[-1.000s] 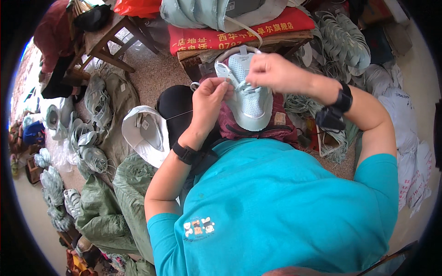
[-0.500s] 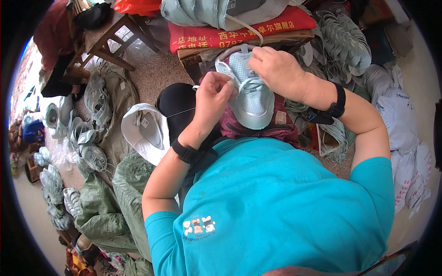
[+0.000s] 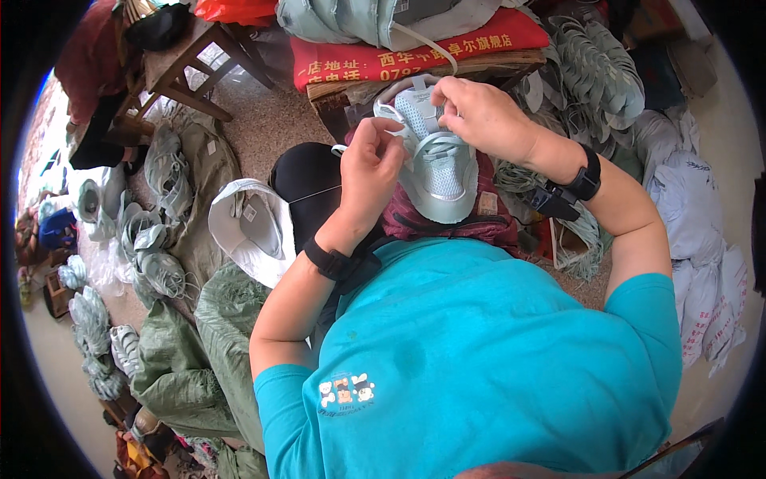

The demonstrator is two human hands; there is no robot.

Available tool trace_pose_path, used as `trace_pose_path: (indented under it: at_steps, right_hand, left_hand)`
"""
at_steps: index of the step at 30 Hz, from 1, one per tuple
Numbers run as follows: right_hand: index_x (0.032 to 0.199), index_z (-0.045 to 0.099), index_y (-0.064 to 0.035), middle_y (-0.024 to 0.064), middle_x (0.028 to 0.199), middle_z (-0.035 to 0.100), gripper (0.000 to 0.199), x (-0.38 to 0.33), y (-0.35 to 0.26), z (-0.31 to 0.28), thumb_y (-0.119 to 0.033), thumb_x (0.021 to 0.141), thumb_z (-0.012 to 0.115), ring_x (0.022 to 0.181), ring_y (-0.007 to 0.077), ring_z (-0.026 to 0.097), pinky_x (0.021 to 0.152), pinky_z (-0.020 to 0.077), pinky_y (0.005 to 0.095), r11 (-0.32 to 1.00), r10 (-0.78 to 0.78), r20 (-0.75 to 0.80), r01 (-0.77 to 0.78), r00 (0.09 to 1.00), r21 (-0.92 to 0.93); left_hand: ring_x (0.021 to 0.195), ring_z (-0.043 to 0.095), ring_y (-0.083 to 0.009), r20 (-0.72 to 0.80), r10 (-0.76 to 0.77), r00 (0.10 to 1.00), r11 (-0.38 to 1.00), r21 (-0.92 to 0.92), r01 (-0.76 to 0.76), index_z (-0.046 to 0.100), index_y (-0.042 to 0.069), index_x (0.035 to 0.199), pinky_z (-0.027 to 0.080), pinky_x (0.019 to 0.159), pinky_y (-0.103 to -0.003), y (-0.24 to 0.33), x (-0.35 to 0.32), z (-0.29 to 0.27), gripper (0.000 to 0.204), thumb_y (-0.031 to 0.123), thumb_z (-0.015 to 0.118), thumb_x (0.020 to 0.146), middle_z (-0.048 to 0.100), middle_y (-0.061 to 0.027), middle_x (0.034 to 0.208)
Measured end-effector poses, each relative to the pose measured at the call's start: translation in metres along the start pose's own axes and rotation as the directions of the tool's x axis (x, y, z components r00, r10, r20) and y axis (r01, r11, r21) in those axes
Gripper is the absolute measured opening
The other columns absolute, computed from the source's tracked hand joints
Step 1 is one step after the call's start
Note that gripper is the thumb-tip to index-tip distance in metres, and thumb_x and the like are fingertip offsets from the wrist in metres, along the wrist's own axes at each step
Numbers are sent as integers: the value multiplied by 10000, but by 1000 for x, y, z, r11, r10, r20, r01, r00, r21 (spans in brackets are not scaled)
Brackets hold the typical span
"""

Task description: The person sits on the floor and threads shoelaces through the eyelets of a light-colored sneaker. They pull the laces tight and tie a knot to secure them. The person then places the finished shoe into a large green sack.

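Note:
A pale mint-green shoe upper [image 3: 437,164] with a mesh tongue lies on my lap, toe toward me. My left hand [image 3: 371,164] pinches a white lace at the upper's left side, fingers closed on it. At the tongue near the top eyelets, my right hand [image 3: 479,116] grips the upper and its lace. Both wrists wear black bands. My turquoise shirt [image 3: 479,367] fills the lower middle and hides my lap below the upper.
A white shoe upper [image 3: 251,227] lies open at my left beside a black cushion [image 3: 307,180]. Green sacks [image 3: 215,351] and bundles of pale uppers [image 3: 155,263] cover the floor at left. A wooden bench with red cloth [image 3: 415,52] stands ahead; white bags [image 3: 694,231] pile at right.
My right hand has moved left and up along the upper toward the tongue. My left hand has shifted slightly, still pinching the lace. The upper stays on my lap.

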State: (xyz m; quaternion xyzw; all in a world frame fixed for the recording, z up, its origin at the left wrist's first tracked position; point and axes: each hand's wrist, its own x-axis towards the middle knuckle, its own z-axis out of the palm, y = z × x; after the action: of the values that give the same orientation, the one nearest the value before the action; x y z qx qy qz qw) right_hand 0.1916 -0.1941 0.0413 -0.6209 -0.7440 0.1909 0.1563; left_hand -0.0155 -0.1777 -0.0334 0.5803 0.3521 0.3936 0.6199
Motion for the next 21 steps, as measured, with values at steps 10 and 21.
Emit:
trace_pose_path:
  at_steps: [10,21]
  right_hand:
    - [1052,521,-50,158,913,645,248,1,-7,5,-82,839,644,855,367,660,720,525,458,982,-104,77,115,992,-149]
    - [1076,540,-53,126,898,630,257,-5,-8,10,-42,837,634,858,325,662,714,525,423,991,-83,-2,82,997,-109]
  left_hand:
    - [625,595,-173,79,73,994,914,393,-98,611,71,1113,472,595,-310,13,0,0,237,18,572,885,575,-77,685]
    - [928,587,-276,586,310,748,250,709,-659,624,117,1039,483,811,-387,36,30,-33,263,87,680,784,578,-79,925]
